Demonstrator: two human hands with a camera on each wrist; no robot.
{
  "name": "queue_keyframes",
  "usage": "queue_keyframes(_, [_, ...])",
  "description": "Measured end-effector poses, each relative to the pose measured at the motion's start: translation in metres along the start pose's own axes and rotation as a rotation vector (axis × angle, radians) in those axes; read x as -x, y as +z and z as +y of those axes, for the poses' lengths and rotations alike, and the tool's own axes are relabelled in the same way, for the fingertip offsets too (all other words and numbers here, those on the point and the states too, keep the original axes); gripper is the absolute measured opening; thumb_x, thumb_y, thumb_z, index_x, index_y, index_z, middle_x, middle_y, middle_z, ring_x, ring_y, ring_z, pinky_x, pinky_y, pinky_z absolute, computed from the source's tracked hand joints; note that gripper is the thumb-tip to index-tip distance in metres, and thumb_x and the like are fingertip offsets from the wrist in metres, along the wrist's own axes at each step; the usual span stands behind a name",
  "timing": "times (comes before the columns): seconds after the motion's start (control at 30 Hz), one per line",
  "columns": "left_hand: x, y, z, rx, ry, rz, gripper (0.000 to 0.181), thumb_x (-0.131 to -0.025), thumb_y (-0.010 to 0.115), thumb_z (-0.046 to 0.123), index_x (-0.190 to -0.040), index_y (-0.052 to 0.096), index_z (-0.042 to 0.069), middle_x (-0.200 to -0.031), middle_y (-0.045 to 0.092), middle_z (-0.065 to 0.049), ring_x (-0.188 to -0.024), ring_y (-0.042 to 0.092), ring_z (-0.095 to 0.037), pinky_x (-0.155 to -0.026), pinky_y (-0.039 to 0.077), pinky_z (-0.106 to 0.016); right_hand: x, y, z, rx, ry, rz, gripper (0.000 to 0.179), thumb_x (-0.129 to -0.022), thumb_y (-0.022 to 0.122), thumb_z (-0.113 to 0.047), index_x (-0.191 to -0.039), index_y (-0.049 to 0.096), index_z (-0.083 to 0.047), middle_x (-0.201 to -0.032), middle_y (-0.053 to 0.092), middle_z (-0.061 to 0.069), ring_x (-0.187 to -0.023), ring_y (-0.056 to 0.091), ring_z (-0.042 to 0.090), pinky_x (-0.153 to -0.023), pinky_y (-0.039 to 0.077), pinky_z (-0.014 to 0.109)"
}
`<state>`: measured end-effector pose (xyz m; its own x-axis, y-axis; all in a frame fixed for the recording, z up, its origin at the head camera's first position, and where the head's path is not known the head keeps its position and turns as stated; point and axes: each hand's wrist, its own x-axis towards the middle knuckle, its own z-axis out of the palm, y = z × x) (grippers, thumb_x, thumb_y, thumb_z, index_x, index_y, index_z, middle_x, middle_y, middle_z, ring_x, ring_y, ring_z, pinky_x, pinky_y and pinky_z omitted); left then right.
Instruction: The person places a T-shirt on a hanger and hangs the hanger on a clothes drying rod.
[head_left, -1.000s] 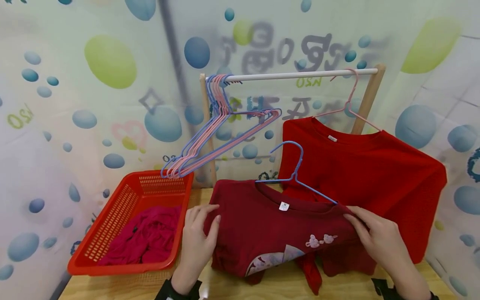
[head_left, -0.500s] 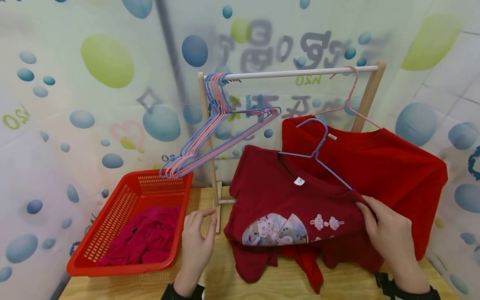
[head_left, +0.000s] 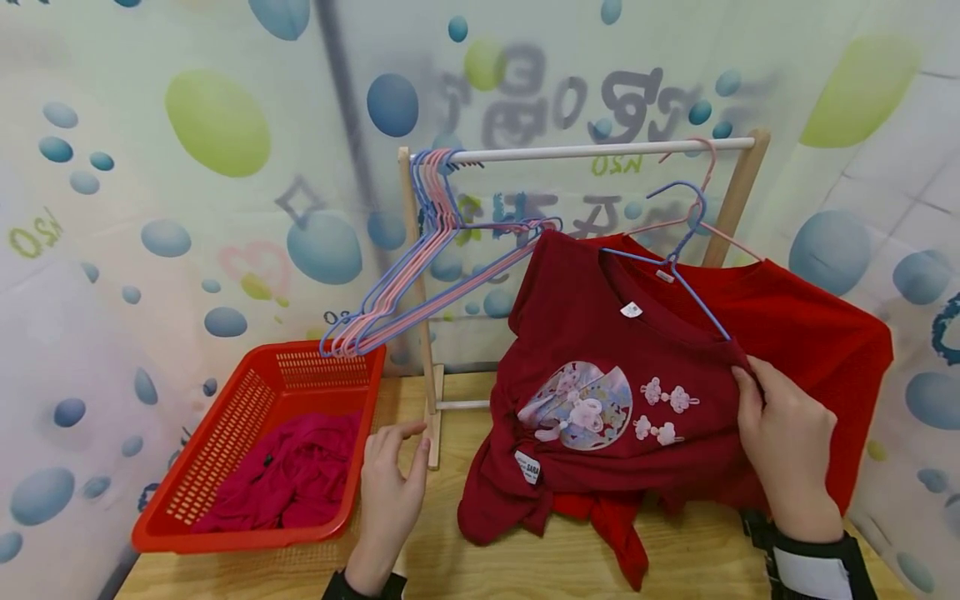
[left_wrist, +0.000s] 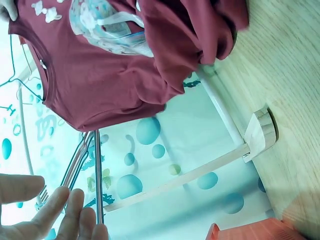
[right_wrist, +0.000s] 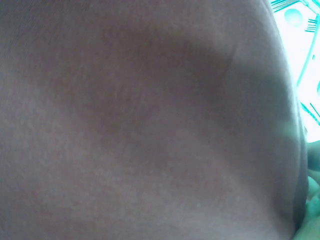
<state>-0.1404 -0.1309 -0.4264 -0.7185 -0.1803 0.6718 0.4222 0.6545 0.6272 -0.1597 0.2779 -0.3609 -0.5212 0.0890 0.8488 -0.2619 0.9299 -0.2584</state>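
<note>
My right hand (head_left: 787, 437) pinches the shoulder of a dark red shirt (head_left: 675, 333), where one end of a blue hanger (head_left: 686, 242) sits inside the neckline. The shirt has a round floral patch and pale knot trims, and its lower part is bunched up. The hanger's hook stands free below the rack's rod. Beside the shirt, apart from it, my left hand (head_left: 392, 492) is raised with relaxed fingers and holds nothing. In the left wrist view its fingers (left_wrist: 75, 215) show at the lower left. Cloth fills most of the right wrist view.
A wooden rack with a white rod (head_left: 570, 152) stands behind. Several blue and pink hangers (head_left: 420, 258) hang at its left end; a bright red garment (head_left: 817, 367) hangs on a pink hanger at the right. A red basket (head_left: 247, 537) at left holds a crimson garment (head_left: 288, 479).
The left hand has let go of the shirt and stays low at left. The right hand has lifted the shirt and blue hanger up and to the right, toward the rod.
</note>
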Motion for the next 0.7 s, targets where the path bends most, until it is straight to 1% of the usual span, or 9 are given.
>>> queue_keyframes(0.1, [0.001, 0.000, -0.001, -0.002, -0.013, -0.007, 0.018, -0.085, 0.075, -0.006, -0.102, 0.074, -0.002, -0.098, 0.071, -0.010, -0.093, 0.057, -0.026, -0.079, 0.044, -0.041, -0.006, 0.000, -0.001, 0.005, 0.011, 0.003, 0.028, -0.092, 0.069, -0.001, -0.114, 0.068, 0.016, -0.100, 0.070, 0.038, -0.068, 0.062, 0.054, -0.057, 0.049, 0.068])
queue_keyframes(0.33, [0.000, 0.000, -0.002, -0.001, -0.029, -0.017, 0.017, -0.086, 0.074, -0.005, -0.102, 0.074, -0.001, -0.098, 0.071, -0.011, -0.093, 0.058, -0.027, -0.080, 0.044, -0.041, -0.026, 0.001, -0.004, 0.022, 0.036, 0.015, 0.029, -0.097, 0.065, -0.006, -0.116, 0.068, 0.016, -0.104, 0.069, 0.038, -0.073, 0.062, 0.056, -0.058, 0.047, 0.068])
queue_keyframes(0.57, [0.000, 0.001, -0.003, 0.005, -0.055, -0.034, 0.016, -0.087, 0.073, -0.004, -0.103, 0.074, 0.000, -0.100, 0.071, -0.011, -0.095, 0.058, -0.027, -0.081, 0.044, -0.043, -0.049, 0.002, -0.008, 0.026, 0.100, 0.015, 0.033, -0.100, 0.062, -0.012, -0.120, 0.068, 0.014, -0.107, 0.069, 0.038, -0.082, 0.061, 0.057, -0.069, 0.049, 0.071])
queue_keyframes(0.7, [0.001, 0.001, -0.004, 0.006, -0.057, -0.035, 0.017, -0.087, 0.074, -0.004, -0.103, 0.074, -0.001, -0.100, 0.071, -0.011, -0.095, 0.058, -0.028, -0.080, 0.044, -0.043, -0.059, 0.003, -0.007, 0.037, 0.108, 0.001, 0.035, -0.101, 0.061, -0.013, -0.122, 0.068, 0.013, -0.108, 0.069, 0.038, -0.083, 0.060, 0.058, -0.072, 0.048, 0.072])
